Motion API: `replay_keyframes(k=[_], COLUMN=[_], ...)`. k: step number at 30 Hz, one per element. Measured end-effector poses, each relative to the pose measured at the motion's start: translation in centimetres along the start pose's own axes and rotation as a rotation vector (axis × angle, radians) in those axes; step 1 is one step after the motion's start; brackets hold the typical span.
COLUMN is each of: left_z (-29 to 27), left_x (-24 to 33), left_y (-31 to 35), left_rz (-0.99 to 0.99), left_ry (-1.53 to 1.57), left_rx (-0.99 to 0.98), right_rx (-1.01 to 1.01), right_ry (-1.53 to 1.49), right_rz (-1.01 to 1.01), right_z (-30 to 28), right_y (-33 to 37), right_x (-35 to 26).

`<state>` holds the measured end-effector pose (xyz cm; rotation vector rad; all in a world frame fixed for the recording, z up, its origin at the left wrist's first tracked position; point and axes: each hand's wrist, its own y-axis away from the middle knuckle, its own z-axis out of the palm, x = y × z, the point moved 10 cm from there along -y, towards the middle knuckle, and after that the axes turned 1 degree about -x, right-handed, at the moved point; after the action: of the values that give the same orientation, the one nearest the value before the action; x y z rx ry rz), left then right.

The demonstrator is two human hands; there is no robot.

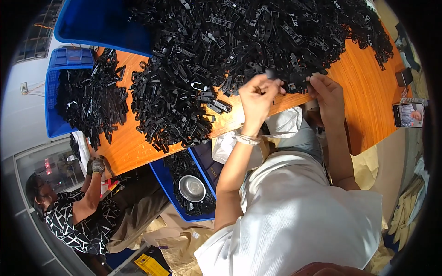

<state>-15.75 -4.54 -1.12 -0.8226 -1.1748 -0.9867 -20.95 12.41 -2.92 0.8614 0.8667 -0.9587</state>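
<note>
The left hand (258, 94), blurred, pinches one dark piece (270, 74); the right hand (328, 92) curls beside black clips (221, 41), its grip unclear. Clips beyond counting heap the counter (368, 92); one silver bowl (192, 188) sits below.

Got lit phone (408, 115) by table (368, 103) on right, metal bowl (192, 189), yellow crate (151, 266) lower left, co-worker (87, 204) in patterned top (69, 225).

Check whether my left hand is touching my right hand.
Apart. The head view shows a plain gap between the left hand and the right hand, with black plastic pieces visible between them.
</note>
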Motion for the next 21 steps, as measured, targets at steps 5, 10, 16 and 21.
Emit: replay_keyframes(k=[5, 10, 16, 21], left_z=[0.7, 0.7, 1.9, 1.7], left_x=[0.6, 1.1, 0.0, -0.3], left_y=[1.1, 1.2, 1.5, 1.6], left_rz=[-0.009, 0.080, -0.207, -0.134], left_ry=[-0.027, -0.113, 0.030, -0.047], left_rx=[-0.066, -0.076, -0.177, -0.194], right_rx=[-0.038, 0.006, -0.028, -0.130], right_ry=[0.132, 0.178, 0.453, 0.462], right_rz=[-0.031, -0.049, -0.276, -0.296], right_z=[1.6, 2.6, 3.3, 4.0], right_y=[0.7, 1.5, 2.3, 2.5], right_x=[-0.7, -1.3, -2.7, -2.1])
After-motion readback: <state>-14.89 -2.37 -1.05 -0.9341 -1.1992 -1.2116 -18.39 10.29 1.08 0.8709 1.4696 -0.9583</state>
